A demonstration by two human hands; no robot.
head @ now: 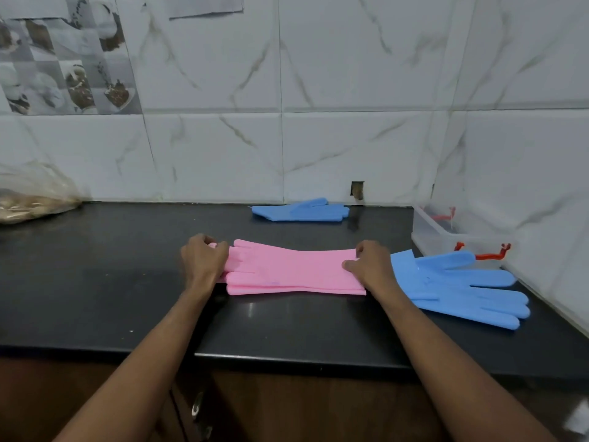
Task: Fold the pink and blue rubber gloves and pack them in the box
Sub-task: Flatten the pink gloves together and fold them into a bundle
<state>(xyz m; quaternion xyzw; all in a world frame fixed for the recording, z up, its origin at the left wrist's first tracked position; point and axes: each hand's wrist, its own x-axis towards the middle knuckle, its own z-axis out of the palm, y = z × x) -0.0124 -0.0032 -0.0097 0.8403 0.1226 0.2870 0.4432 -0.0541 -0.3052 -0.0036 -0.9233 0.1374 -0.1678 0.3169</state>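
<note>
From the head camera, the pink glove (293, 272) lies flat on the black tabletop (127, 282). Its long axis runs left to right, in line with the tabletop's front edge, and its fingers point left. Along its near side two pink edges show one above the other, but I cannot tell whether that is a pair stacked or one glove doubled over.

The left hand (204, 263) is curled over and grips the finger end. The right hand (369, 266) pinches the cuff end, thumb on top.

I count two blue gloves. The near blue glove (459, 288) lies flat just right of the pink glove, its cuff beside the right hand and its fingers pointing right and a little toward the front edge. The far blue glove (299, 210) lies behind the pink glove, close against the wall, with its fingers pointing right.

One clear box (430, 240) with red clips stands open to the right of and behind the pink glove, in the wall corner, with the near blue glove's thumb just in front of it.

Far left of the pink glove, a plastic bag (32, 199) sits against the wall. Bare tabletop stretches between the two, and a strip lies in front of the pink glove up to the edge.
</note>
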